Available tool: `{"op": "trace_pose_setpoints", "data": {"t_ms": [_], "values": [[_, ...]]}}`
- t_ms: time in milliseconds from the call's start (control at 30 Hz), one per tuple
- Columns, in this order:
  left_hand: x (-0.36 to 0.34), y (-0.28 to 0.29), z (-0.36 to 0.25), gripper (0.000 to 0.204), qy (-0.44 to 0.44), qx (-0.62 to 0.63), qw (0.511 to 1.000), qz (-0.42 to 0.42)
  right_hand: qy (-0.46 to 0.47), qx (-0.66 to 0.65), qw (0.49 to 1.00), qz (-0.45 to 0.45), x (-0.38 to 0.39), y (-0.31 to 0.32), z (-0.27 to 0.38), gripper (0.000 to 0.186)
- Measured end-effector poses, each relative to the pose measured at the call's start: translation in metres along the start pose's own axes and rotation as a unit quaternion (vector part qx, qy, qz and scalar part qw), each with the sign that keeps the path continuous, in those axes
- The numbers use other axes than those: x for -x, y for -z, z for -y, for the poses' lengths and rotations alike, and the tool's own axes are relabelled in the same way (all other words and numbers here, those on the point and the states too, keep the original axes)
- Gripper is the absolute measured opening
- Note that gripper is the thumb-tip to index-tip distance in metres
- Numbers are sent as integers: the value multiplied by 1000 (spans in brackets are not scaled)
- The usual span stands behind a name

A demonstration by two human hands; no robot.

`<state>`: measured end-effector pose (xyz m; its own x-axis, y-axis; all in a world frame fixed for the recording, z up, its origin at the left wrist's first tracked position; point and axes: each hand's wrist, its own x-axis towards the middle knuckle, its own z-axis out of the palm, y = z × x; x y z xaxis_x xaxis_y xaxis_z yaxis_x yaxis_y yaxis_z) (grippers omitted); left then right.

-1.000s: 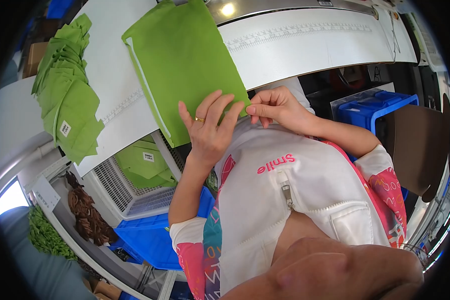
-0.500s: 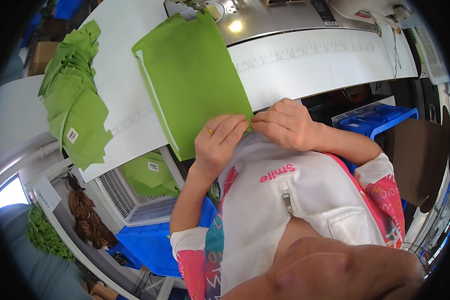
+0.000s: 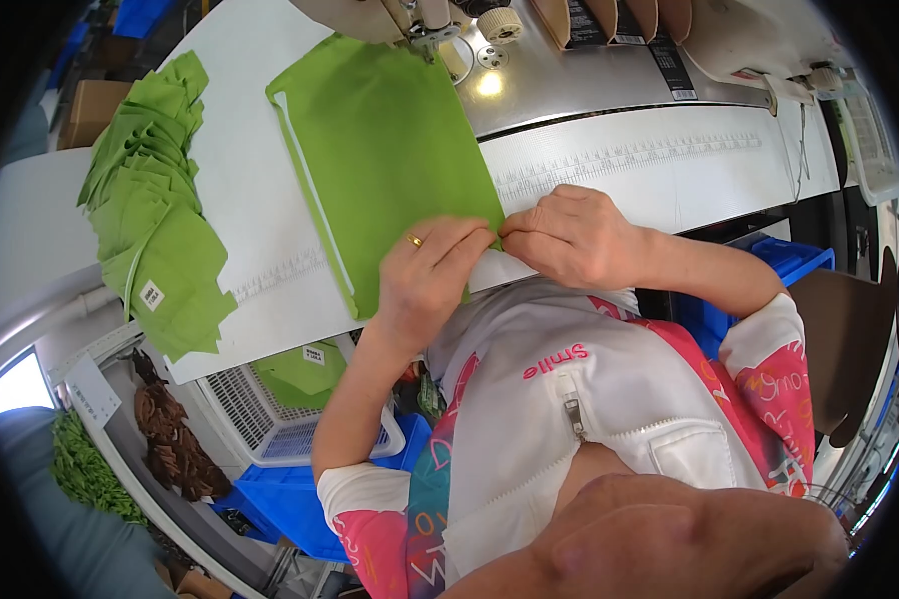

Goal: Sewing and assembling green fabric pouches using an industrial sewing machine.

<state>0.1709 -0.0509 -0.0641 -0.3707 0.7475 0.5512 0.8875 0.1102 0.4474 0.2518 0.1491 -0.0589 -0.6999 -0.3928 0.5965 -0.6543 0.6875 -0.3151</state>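
A green fabric piece with a white strip down its left side lies on the white sewing table. Its far right end sits under the presser foot of a sewing machine. My left hand rests on its near edge, fingertips pinching the cloth by the near right corner. Right beside it, my right hand pinches that same corner between thumb and fingers. The fingertips of both hands nearly meet there.
Stacked green fabric pieces with a white label lie at the table's left. Below are a white basket with more green cloth and a blue bin. A printed ruler runs along the table, and brown holders stand behind.
The view has shifted, bringing more of the sewing machine into sight. Both hands keep pinching the cloth's near right corner, and the fabric lies a little nearer the machine.
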Motion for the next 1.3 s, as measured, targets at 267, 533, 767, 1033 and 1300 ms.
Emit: {"op": "trace_pose_setpoints", "data": {"t_ms": [267, 533, 767, 1033, 1300], "values": [[-23, 3, 29, 21, -5, -5, 1000, 15, 27, 10, 1000, 4, -19, -2, -32, 15], [-47, 0, 61, 22, -38, -23, 999, 19, 10, 20, 1000, 12, -32, -5, -62, 16], [-65, 3, 88, 19, -69, -62, 995, 28, 31, 35, 999, -9, -45, -14, -87, 14], [-65, 3, 85, 11, -56, -163, 985, 23, 15, 61, 998, -1, -46, -15, -103, 18], [-82, -2, 123, 22, -3, -86, 996, 7, -66, 153, 986, 15, -55, -17, -106, 26]]}}
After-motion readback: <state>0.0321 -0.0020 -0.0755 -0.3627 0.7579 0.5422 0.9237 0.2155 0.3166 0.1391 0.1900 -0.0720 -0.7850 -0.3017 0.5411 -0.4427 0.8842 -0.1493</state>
